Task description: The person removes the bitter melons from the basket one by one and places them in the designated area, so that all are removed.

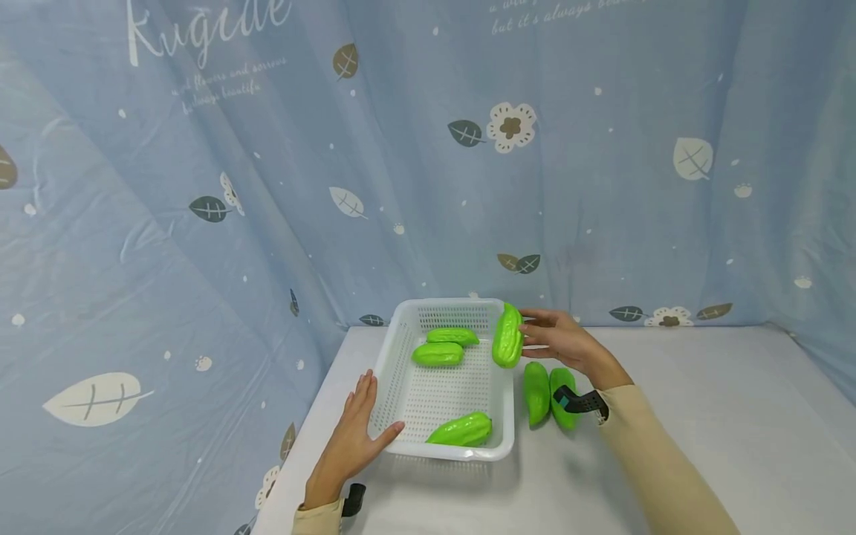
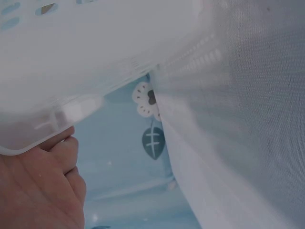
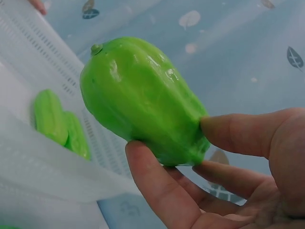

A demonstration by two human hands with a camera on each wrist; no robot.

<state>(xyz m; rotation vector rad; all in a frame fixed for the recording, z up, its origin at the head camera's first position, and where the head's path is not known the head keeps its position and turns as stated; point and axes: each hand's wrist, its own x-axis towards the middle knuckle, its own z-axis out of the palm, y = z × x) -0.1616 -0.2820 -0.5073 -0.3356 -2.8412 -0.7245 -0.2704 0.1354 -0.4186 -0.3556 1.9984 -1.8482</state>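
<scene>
A bright green, ridged fruit like a papaya (image 3: 143, 95) is pinched between the thumb and fingers of my right hand (image 1: 565, 345). It is held up over the right rim of a white perforated plastic basket (image 1: 498, 438), stem end pointing away from the palm in the right wrist view. My left hand (image 1: 354, 431) rests at the basket's near left corner, fingers straight along the outside and thumb spread over the rim. Inside the basket, two similar green fruits (image 1: 438, 354) lie side by side toward the back and another green fruit (image 1: 461, 431) lies at the front.
Two more green fruits (image 1: 536, 394) lie on the white table (image 1: 702, 438) just right of the basket, partly below my right wrist. A blue printed curtain (image 1: 428, 186) hangs behind the table and along its left side.
</scene>
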